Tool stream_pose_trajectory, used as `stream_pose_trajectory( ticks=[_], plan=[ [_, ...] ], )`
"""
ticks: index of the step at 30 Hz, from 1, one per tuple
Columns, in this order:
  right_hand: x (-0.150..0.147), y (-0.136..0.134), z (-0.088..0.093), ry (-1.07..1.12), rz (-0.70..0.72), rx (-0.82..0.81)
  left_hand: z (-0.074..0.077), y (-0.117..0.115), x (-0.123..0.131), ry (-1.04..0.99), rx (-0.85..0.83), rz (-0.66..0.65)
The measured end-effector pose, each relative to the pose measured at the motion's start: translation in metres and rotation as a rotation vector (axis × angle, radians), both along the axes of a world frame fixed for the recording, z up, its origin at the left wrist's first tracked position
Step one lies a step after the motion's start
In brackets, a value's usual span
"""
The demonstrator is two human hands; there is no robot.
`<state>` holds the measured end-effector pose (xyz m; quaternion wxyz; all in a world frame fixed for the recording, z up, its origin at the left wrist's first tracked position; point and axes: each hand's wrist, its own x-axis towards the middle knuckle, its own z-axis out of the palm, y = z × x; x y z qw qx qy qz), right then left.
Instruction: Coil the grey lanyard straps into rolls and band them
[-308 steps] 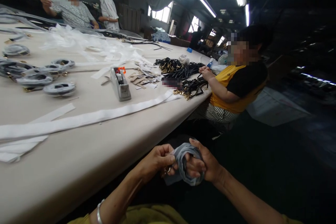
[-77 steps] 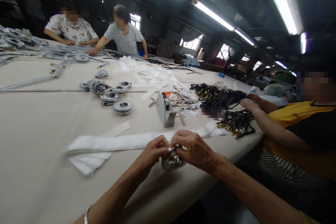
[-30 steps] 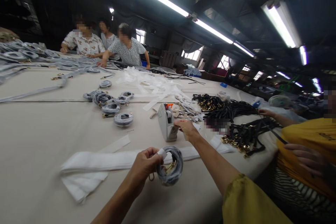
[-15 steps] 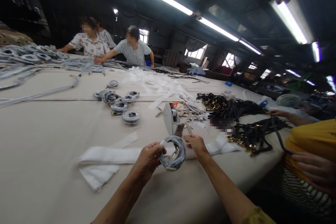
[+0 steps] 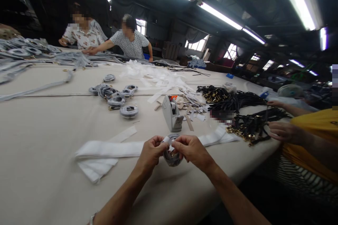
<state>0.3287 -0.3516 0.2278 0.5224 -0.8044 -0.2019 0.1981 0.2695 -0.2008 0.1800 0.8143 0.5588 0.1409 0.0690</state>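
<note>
Over the near table edge, a coiled strap point(image 5: 173, 160) in cloudy plastic wrap is held up between both hands. My left hand point(image 5: 151, 153) pinches its left upper side, where a small white band point(image 5: 167, 139) crosses the coil. On the other side, my right hand point(image 5: 194, 150) has thumb and fingers closed at the coil's upper right; any small piece under those fingertips is hidden. Just beyond stands a grey tape dispenser point(image 5: 172, 114). White strips of soft material point(image 5: 108, 149) lie beneath and behind my hands.
Several coiled straps point(image 5: 116, 100) sit left of the dispenser. Card scraps point(image 5: 194, 100) and crumpled white sheets point(image 5: 148, 74) lie beyond. Black straps with gold clasps point(image 5: 243, 123) are heaped at right, by a co-worker in yellow point(image 5: 314, 123). Other people stand across the table point(image 5: 52, 119).
My right hand has come from beside the dispenser to the coil and now grips its upper right. The left hand keeps its hold. The co-worker's nearer hand has moved to the black straps.
</note>
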Motion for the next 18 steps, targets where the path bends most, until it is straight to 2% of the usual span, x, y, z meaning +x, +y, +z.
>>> stream_pose_trajectory(
  ticks=[11,18],
  plan=[
    [0.007,0.006,-0.007,-0.029,-0.033,-0.166,0.002,-0.003,-0.004,0.041,0.105,-0.037],
    [0.007,-0.006,0.000,-0.254,-0.009,-0.367,0.000,-0.003,-0.006,-0.017,0.053,-0.119]
  ],
)
